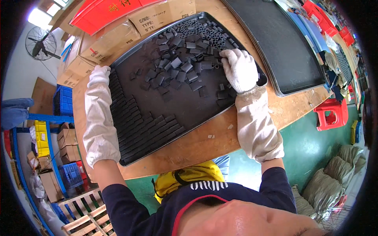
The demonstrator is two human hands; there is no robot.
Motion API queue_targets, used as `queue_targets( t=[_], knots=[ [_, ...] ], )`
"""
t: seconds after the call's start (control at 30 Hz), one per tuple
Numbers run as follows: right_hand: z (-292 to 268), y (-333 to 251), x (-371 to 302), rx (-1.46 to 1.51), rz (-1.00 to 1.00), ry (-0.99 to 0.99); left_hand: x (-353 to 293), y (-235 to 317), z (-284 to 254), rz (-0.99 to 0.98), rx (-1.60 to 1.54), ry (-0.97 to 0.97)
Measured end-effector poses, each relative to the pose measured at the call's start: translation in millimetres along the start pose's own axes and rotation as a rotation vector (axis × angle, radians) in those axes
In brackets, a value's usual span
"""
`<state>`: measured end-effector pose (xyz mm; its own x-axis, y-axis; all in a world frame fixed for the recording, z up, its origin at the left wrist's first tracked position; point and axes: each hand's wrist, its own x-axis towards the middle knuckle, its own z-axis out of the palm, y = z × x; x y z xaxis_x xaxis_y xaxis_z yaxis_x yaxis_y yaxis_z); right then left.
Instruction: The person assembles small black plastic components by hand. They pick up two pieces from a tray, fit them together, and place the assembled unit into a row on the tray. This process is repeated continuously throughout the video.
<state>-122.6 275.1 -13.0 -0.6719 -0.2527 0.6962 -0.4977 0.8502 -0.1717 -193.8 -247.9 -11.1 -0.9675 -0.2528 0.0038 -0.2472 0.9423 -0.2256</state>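
Note:
A large black tray (197,128) lies at a slant on the wooden table. Small flat black pieces (145,135) sit in tight rows along its left and near side. Loose black pieces (181,67) are scattered in the middle, and short black tube rings (214,35) gather at the far end. My gloved left hand (100,73) is closed at the tray's far left corner, seemingly gripping the rim. Above the tray's right part, beside the loose pieces, is my gloved right hand (241,70). Its fingers are curled, and what they hold, if anything, is hidden.
Cardboard boxes (159,17) and a red bin (104,13) border the tray's far side. More black trays (283,43) are stacked to the right. A red stool (331,114) stands on the green floor, near bulging sacks (328,185). Shelving (55,157) is at left.

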Motion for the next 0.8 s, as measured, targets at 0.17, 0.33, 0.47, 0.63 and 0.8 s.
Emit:
queue_targets(
  t=[0.17, 0.33, 0.47, 0.63, 0.8],
  knots=[
    [7.8, -11.7, -5.2, -0.047, -0.017, -0.172, -37.8, 35.3, -8.5, 0.055, -1.346, 0.088],
    [26.3, -9.4, -15.8, -0.121, -0.035, -0.195, -120.5, 122.9, -56.6, 0.130, -2.004, -0.490],
    [6.4, -27.8, -6.2, 0.057, 0.014, 0.005, -169.4, 162.7, -66.8, 0.188, -2.025, -0.696],
    [4.8, -46.6, -6.5, 0.554, -0.118, -0.021, -193.2, 193.9, -66.0, 0.180, -2.256, -0.782],
    [1.7, -66.6, -10.3, 0.558, -0.169, -0.101, -199.7, 206.0, -54.5, 0.152, -2.259, -0.816]
  ],
)
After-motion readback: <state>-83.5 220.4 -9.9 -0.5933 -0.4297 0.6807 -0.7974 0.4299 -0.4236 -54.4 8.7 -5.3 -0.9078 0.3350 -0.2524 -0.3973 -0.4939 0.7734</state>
